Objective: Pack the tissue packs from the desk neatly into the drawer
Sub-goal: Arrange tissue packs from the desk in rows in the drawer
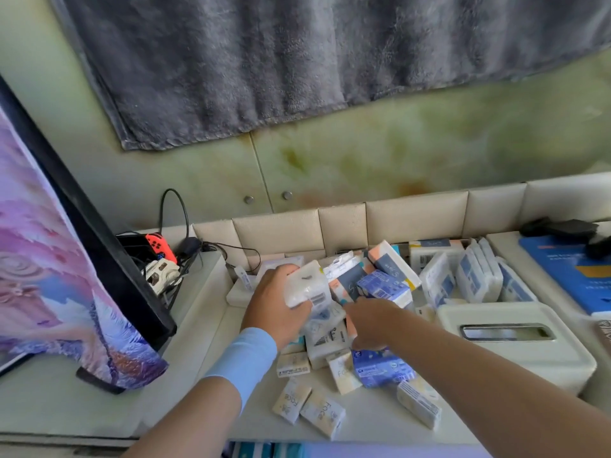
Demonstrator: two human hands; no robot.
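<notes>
Cream desk with a padded back rail, set against a green marbled wall under a hanging grey towel. Tissue packs lie heaped at desk centre, pointing every way. At the far right of the heap, a row of packs stands on edge, long axes near to far. Near the front edge, two beige packs lie flat, long axes running near-left to far-right. A blue pack lies just beyond them, long axis left to right.

Left hand, blue cuff at the wrist, grasps a white pack above the left side of the heap. Its fingers curl round the pack, whose long axis runs roughly near to far, tilted, barcode end nearest. Right hand reaches into the heap just right of it; its fingers are buried among packs, so their state cannot be told.

Right of the heap: cream tissue box, slot upward; blue book, cut off by the frame. Left: covered screen, partly out of frame. Pack lettering is mostly blurred. Below the near desk edge a strip of blue packaging shows, cut off at the bottom.
</notes>
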